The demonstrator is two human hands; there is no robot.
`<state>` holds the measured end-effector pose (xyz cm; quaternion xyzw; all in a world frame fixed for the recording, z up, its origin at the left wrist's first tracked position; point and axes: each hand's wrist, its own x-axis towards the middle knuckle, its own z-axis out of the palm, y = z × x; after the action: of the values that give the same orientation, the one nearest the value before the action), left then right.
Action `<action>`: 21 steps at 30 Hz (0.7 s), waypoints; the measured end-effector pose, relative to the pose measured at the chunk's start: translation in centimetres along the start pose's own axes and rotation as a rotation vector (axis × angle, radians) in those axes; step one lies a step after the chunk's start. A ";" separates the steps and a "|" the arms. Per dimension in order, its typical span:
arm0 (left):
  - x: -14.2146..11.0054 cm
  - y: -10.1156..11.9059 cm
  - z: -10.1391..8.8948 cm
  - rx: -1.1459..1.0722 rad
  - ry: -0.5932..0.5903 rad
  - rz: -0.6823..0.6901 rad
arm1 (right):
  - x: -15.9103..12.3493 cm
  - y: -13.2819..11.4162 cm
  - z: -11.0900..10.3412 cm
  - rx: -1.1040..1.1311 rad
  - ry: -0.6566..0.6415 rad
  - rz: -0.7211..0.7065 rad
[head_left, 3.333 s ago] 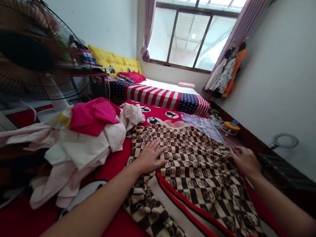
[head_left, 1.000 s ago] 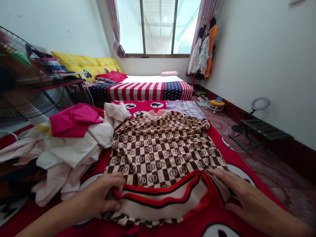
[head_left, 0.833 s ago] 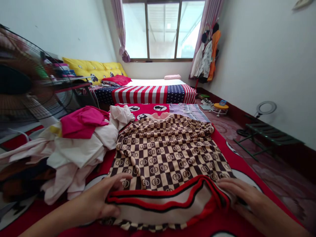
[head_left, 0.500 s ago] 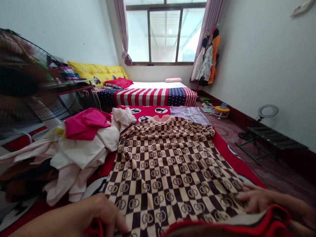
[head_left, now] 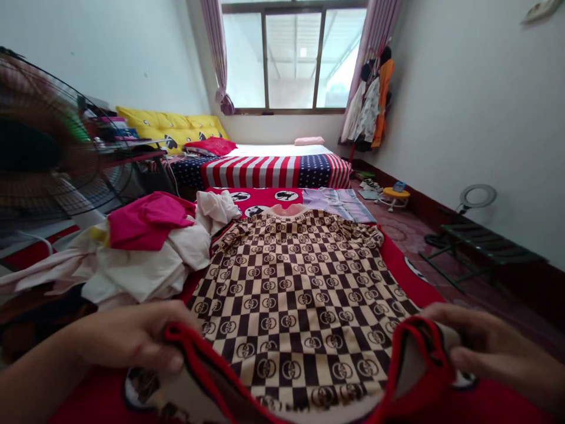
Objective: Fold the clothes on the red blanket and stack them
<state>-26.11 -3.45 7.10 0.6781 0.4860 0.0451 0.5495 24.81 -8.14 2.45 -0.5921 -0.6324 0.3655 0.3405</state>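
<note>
A brown-and-beige checked shirt [head_left: 291, 294] lies spread out in front of me, its collar at the far end and short sleeves out to both sides. At its near edge, a red-trimmed hem with a beige inner side is lifted and sags between my hands. My left hand [head_left: 136, 335] pinches this hem on the left, thumb and fingers closed. On the right, my right hand [head_left: 472, 335] grips the hem's other end, where the cloth folds into a loop. The hem's lowest part runs out of the picture.
The shirt rests on a red cloth [head_left: 397, 259] with round black-and-white prints. White garments [head_left: 136, 271] and a magenta garment [head_left: 150, 218] are heaped at left, near a fan [head_left: 35, 141]. A folding stool [head_left: 489, 241] stands right. Behind is a bed [head_left: 260, 171].
Both hands have raised the red-trimmed hem, which now stretches between them. My left hand moved up and left; my right hand now shows around the hem. The shirt body lies smoother.
</note>
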 end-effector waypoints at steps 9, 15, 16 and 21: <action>10.7 -4.6 -1.2 -0.088 0.742 0.131 | 7.4 3.4 3.5 0.309 0.211 0.211; 10.5 -5.4 -0.1 -0.084 0.813 0.242 | 6.8 3.6 3.1 0.215 0.315 0.061; 10.5 -5.1 0.0 -0.094 0.879 0.274 | 7.1 3.4 2.9 0.234 0.361 0.049; 11.1 -4.0 -0.1 0.210 1.019 0.278 | 8.8 4.2 1.9 0.044 0.438 0.054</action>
<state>-22.78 4.16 -1.23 0.6797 0.5985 0.3919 0.1619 24.72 0.63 -2.19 -0.6665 -0.5193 0.2507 0.4726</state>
